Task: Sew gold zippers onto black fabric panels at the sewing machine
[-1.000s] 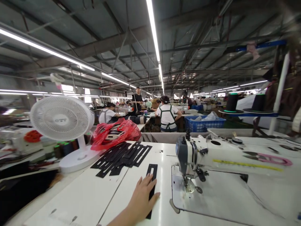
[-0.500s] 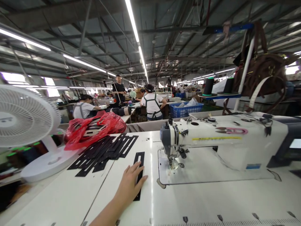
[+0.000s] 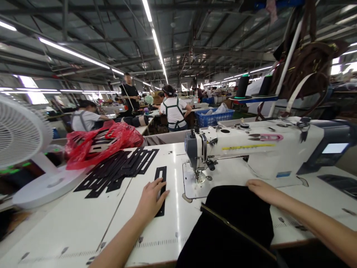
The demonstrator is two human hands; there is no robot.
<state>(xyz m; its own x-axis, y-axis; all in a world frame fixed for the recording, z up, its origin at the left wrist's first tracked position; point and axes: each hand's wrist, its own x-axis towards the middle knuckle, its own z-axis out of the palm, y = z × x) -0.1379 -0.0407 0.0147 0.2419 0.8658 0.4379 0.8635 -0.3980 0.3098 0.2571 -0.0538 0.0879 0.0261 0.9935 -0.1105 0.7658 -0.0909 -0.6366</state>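
Note:
My left hand (image 3: 153,197) lies over a black strip with a rectangular slot (image 3: 161,209), its fingers spread and resting on the strip's upper surface. At the right, my right hand (image 3: 258,189) grips the upper edge of a black fabric piece (image 3: 240,212); the fingertips are partly hidden. A zipper with a gold-coloured line (image 3: 227,222) runs slantwise across that fabric. Just beyond the fabric stands a white sewing machine (image 3: 237,139), its presser foot (image 3: 200,175) over the metal plate. More black slotted strips (image 3: 117,169) lie heaped at the left.
A red plastic bag (image 3: 122,134) holding strips sits behind the heap. A white fan (image 3: 41,163) stands on the left. Thread cones (image 3: 242,87) and a brown bag (image 3: 309,80) are at the upper right. Pink-handled snips (image 3: 266,137) lie on the machine. Several people work beyond.
My right hand has come into view from the right, bringing the black zippered fabric in front of the machine. My left hand stays on the slotted strip. The camera view has shifted.

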